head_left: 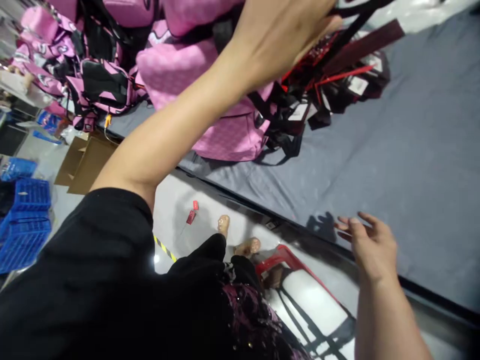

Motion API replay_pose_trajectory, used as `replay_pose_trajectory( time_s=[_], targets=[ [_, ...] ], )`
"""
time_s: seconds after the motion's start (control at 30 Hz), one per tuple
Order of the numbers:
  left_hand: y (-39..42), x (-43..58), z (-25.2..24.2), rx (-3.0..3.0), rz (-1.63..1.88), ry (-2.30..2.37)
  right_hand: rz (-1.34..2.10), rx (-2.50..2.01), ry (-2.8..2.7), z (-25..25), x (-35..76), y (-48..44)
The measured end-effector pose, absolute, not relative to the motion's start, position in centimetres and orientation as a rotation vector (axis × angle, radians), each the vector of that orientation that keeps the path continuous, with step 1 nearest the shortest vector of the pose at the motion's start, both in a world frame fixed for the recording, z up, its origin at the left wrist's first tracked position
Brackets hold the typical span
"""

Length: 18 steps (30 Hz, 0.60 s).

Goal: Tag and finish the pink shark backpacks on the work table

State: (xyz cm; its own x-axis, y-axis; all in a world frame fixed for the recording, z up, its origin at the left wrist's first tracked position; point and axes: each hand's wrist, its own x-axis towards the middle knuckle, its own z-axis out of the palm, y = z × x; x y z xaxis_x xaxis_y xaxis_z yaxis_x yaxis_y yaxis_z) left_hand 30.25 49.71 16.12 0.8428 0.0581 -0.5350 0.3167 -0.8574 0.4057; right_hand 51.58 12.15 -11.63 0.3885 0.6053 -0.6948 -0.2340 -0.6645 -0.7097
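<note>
My left hand [285,35] reaches up and across to the pile of pink backpacks [210,85] on the grey table [393,150]. Its fingers run out of the top of the view among black straps [360,20], so what they do is hidden. A bundle of dark red and black straps with white tags [337,85] lies just beside it. My right hand [369,245] hovers at the table's near edge, fingers spread, holding nothing.
More pink and black backpacks [101,85] are heaped at the far left of the table. On the floor are flat cardboard [84,162], blue crates [26,220], a red stool frame [285,257] and my feet [240,237]. Bare grey tabletop stretches to the right.
</note>
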Motion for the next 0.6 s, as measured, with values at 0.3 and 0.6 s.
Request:
replay_pose_trajectory(
  time_s=[0.3, 0.6],
  targets=[
    [41.7, 11.3, 21.6, 2.387, 0.949, 1.966, 1.420, -1.454, -0.278, -10.0, 44.3, 31.3],
    [42.1, 1.9, 7.8, 0.531, 0.831, 1.851, 1.487, -1.526, -0.196, -9.0, 43.7, 41.1]
  ],
)
